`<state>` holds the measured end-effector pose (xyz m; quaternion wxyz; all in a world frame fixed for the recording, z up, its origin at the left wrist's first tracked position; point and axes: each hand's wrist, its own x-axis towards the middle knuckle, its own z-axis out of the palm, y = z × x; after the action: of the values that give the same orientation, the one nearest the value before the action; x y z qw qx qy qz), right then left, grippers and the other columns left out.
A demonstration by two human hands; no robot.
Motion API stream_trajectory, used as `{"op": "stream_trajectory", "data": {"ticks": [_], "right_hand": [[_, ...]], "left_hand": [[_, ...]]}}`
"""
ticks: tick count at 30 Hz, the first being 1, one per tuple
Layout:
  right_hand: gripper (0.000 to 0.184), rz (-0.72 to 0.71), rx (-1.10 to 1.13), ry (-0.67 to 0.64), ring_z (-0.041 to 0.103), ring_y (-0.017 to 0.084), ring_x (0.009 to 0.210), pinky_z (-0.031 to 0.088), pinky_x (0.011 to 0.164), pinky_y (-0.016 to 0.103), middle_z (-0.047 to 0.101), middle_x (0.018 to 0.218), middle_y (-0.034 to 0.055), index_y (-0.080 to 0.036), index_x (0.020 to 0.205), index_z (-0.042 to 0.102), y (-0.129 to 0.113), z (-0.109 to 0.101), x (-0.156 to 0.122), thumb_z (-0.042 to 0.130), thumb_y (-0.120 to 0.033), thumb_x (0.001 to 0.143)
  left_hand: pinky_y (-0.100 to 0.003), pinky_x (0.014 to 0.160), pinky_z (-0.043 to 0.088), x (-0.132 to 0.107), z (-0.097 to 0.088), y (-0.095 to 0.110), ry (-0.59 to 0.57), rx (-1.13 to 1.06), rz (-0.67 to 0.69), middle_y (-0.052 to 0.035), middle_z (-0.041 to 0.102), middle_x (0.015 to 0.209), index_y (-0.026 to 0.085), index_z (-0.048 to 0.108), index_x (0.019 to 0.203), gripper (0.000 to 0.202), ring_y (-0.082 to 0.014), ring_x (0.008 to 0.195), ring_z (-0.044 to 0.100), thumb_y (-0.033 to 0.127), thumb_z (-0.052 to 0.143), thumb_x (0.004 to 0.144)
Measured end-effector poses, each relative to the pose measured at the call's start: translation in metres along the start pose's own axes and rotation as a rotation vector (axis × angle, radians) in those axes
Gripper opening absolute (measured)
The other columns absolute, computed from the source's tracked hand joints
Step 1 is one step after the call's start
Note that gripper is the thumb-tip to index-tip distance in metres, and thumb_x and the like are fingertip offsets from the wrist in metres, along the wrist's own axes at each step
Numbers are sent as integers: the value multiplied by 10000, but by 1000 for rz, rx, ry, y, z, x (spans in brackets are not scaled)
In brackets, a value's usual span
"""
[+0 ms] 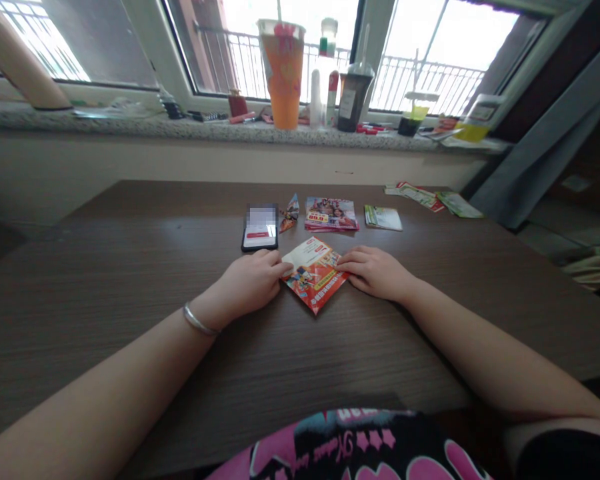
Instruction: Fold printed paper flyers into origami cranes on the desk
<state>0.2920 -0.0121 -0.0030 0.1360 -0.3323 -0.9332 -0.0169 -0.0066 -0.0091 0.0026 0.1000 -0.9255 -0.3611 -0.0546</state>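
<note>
From the head camera, a folded paper (314,272) lies flat on the table (130,267), set like a diamond. The left hand (247,283) and right hand (375,270) press its side corners, fingers flat, neither grip closed round it. This looks like creasing a fold; a neat crease calls for even pressure.

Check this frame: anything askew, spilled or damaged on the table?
Nothing stands out. Both hands, left hand and right hand, press a folded flyer flat; the phone and paper stack lie tidy behind it.
</note>
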Motion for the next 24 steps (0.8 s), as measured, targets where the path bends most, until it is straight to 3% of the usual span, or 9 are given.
{"op": "stream_trajectory", "data": {"ticks": [9,24], "right_hand": [[298,37,-79,-33,596,223,960,482,842,369,709,1074,61,-244,1047,730,2,-3,-2,451,-293,957],[233,134,83,23,619,196,956,489,868,358,701,1053,46,-260,1030,728,3,5,-4,520,-285,927]], "left_hand": [[-321,740,486,-1,0,-1,3,8,-17,-84,613,997,223,643,1123,331,-223,908,582,183,471,843],[-317,669,461,0,5,-8,117,-7,-31,-59,670,816,185,682,879,191,-204,752,623,289,522,888]]}}
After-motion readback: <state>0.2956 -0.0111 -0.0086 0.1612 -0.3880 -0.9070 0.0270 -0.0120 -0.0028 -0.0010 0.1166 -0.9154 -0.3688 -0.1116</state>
